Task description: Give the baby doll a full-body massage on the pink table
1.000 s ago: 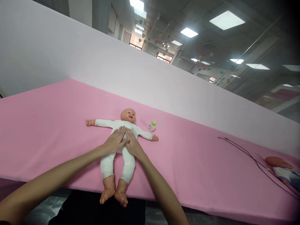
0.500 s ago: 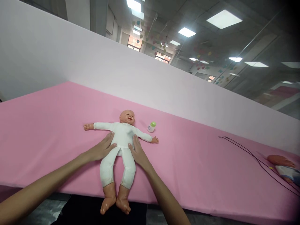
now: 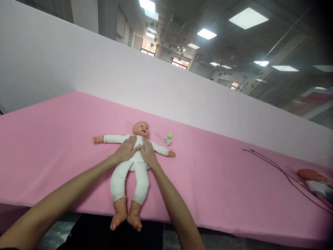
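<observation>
In the head view, the doll is lying face up on the pink-covered bench, its long axis running far to near, head pointing toward the white wall and feet projecting past the near edge. The left hand and right hand are resting palm down on its torso, fingers extended flat and pointing headward, forearms slanting inward from below.

Before you stretches a pink-covered bench. On it the white-suited doll lies face up, feet past the near edge. To your right of that doll's head sits a green-capped bottle; well right of the doll run black cables, and farther right lies a second doll.
</observation>
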Tool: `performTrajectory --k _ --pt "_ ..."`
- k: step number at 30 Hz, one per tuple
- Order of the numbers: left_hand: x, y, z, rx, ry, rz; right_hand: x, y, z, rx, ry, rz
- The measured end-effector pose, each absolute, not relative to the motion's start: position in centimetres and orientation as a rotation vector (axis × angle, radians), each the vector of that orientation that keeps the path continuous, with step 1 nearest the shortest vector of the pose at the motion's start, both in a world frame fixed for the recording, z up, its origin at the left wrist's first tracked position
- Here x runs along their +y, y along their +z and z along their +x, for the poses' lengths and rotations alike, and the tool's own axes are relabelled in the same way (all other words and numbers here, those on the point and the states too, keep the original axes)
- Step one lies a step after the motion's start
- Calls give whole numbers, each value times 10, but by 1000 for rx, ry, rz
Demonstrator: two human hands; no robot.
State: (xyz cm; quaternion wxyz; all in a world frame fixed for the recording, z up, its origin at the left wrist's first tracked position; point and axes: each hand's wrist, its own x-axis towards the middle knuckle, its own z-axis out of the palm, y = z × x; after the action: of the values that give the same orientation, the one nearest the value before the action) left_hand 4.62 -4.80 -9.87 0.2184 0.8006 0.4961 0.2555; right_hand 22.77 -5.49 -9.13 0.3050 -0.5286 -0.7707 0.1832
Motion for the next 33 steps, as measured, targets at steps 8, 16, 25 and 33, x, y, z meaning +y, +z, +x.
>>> performTrajectory --k 8,16,25,33 --pt "-83 -102 -6 1348 572 2047 -89 -101 262 -1875 662 -1539" --pt "-149 -93 -4 1177 555 2147 -142 -83 247 -2070 896 -1381" --pt "-54 -89 45 1336 659 2141 -61 -91 225 -2093 531 -1380" --pt "-89 -106 -6 1346 621 2044 -96 -102 259 -1833 714 -1509"
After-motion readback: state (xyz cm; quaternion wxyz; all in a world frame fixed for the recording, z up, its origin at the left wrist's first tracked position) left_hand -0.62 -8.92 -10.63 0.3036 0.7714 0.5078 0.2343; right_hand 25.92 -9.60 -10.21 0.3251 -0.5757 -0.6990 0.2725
